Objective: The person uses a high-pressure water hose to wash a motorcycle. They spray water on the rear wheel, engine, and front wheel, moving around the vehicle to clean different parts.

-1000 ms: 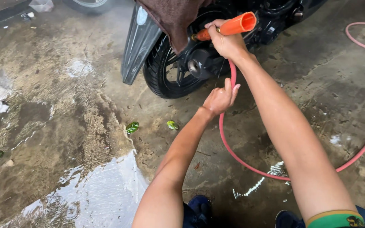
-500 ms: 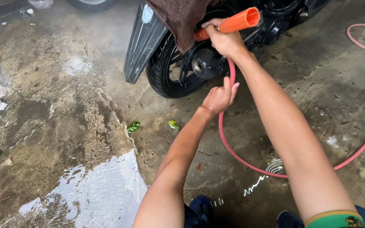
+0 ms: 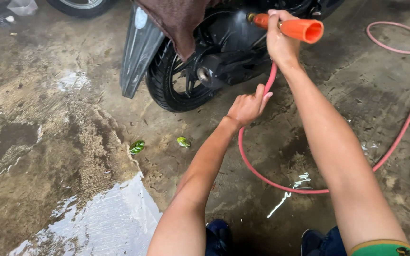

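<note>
Right hand: clenched on orange nozzle, long axis left-right, mouth rightward. Left hand: closed around pink hose just below, nearer; hose looped near, then right. Motorcycle wheel far left.

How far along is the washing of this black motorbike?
Done: the concrete floor is already wet and puddled. In hand: the right hand grips the orange hose nozzle by the black rear wheel; the left hand holds the pink rubber hose. Left: a brown cloth hangs unused.
</note>
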